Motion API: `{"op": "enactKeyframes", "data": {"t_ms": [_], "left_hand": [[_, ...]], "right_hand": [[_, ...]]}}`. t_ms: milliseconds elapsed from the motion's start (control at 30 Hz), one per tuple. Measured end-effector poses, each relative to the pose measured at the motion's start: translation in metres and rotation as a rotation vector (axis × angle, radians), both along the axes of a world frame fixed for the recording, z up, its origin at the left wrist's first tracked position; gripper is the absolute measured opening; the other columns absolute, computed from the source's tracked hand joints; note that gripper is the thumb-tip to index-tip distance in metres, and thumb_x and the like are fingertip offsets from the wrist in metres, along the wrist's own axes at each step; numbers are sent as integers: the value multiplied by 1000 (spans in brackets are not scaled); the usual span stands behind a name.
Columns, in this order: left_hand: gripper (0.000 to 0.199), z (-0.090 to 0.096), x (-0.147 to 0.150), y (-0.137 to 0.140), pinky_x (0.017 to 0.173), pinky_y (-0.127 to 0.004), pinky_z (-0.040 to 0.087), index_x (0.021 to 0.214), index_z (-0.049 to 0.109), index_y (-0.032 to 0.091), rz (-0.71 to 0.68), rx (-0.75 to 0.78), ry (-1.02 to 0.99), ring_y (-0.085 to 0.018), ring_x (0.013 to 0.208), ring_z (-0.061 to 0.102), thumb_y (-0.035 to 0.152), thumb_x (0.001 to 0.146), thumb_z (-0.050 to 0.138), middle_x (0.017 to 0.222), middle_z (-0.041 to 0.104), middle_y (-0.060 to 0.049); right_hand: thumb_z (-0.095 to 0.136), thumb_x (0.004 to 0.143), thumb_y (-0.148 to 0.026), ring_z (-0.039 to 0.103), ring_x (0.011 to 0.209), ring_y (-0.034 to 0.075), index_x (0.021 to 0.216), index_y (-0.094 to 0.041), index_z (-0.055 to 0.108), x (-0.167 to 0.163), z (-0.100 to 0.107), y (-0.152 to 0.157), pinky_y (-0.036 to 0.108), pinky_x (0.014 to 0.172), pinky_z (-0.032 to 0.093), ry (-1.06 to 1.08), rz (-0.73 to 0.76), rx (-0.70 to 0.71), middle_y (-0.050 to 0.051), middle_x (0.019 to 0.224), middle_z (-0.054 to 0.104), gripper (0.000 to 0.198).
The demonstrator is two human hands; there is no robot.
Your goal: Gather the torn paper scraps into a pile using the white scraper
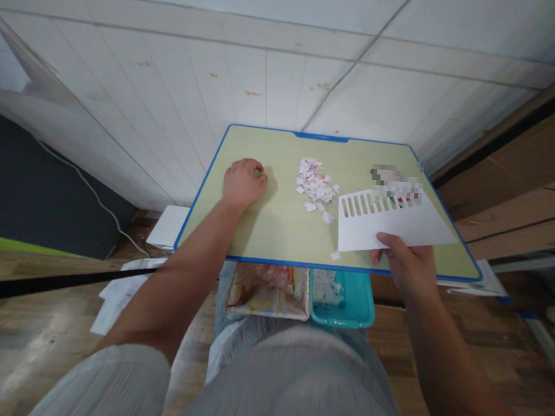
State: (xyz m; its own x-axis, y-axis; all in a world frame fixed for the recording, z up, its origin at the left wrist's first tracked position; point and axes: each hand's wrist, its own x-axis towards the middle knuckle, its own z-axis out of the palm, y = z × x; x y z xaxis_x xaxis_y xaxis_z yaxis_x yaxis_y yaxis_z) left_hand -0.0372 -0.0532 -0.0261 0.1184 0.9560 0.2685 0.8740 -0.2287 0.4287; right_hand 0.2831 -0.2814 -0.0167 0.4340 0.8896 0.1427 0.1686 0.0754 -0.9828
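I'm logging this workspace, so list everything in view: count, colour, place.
Table: one, yellowish, blue-edged, centre
Paper scraps: many, white-pink, mid-table
Slotted sheet: one, white, over table's right
Pixelated items: uncountable, greyish, behind sheet
Basket: one, teal, below front edge
Patterned tray: one, multicoloured, beside basket
Papers: several, white, lower left
Cable: one, grey, on wall
Panel: one, dark grey, left
Floor: one, brown, below
Left hand: one, bare, on table
Right hand: one, bare, holding sheet

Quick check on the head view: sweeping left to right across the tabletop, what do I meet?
Left hand → heap of torn paper scraps → slotted white sheet, held at its near edge by the right hand.
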Motion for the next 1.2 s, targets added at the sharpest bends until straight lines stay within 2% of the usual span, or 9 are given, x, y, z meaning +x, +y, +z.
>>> {"op": "enactKeyframes", "data": {"t_ms": [167, 300, 500, 667, 800, 900, 1067, 1200], "left_hand": [[30, -3, -1, 3, 135, -55, 56, 126, 87, 26, -2, 17, -11, -40, 149, 75, 23, 105, 66, 152, 88, -16], [28, -4, -2, 5, 135, -55, 55, 124, 87, 26, -10, 10, -12, -40, 150, 75, 25, 105, 67, 152, 88, -16], [29, -3, -1, 4, 136, -54, 54, 126, 87, 24, -10, 4, -14, -40, 151, 75, 24, 107, 66, 153, 87, -17], [29, -2, -1, 3, 136, -53, 55, 128, 88, 23, -5, -1, -10, -40, 152, 75, 22, 107, 67, 155, 87, -16], [30, 0, 0, 2, 134, -54, 57, 127, 89, 22, 0, -3, 9, -41, 150, 76, 21, 107, 67, 153, 88, -17], [30, -1, 0, 3, 134, -54, 57, 127, 89, 21, 3, 2, 10, -41, 150, 76, 21, 106, 66, 153, 88, -18], [30, -3, 0, 4, 135, -54, 56, 126, 89, 22, 3, 13, -5, -40, 149, 76, 21, 106, 66, 152, 88, -17], [28, -2, 0, 3, 134, -54, 56, 126, 89, 22, 11, 4, 4, -40, 149, 76, 21, 107, 67, 151, 89, -16]], "right_hand": [[90, 82, -44, 63, 47, 23, 76, -29, 67, -3, 4, 0, 39, 49, 60, -86, 49, -32, 1, 55, 68, 29], [90, 79, -41, 58, 44, 21, 84, -28, 70, -4, 6, -2, 35, 43, 53, -56, 45, -32, -3, 56, 66, 25], [92, 77, -36, 59, 44, 21, 79, -28, 68, 5, -4, -4, 35, 41, 51, 13, 58, -60, -1, 58, 69, 25], [94, 74, -35, 53, 42, 18, 81, -28, 70, 7, -6, -1, 34, 40, 45, 135, 84, -5, -3, 57, 64, 26], [98, 77, -41, 62, 47, 20, 88, -26, 75, 2, -7, 7, 33, 44, 52, 120, -70, 38, 0, 66, 74, 30], [102, 77, -52, 69, 50, 21, 83, -24, 78, -4, -10, 16, 35, 50, 61, 30, -150, 32, 6, 69, 80, 37], [103, 80, -64, 72, 52, 22, 74, -23, 78, -11, -12, 29, 37, 53, 67, -42, -133, 17, 10, 70, 83, 48], [102, 81, -56, 69, 49, 22, 74, -24, 77, -11, -8, 29, 36, 50, 64, -39, -65, 22, 7, 64, 79, 41]]}}
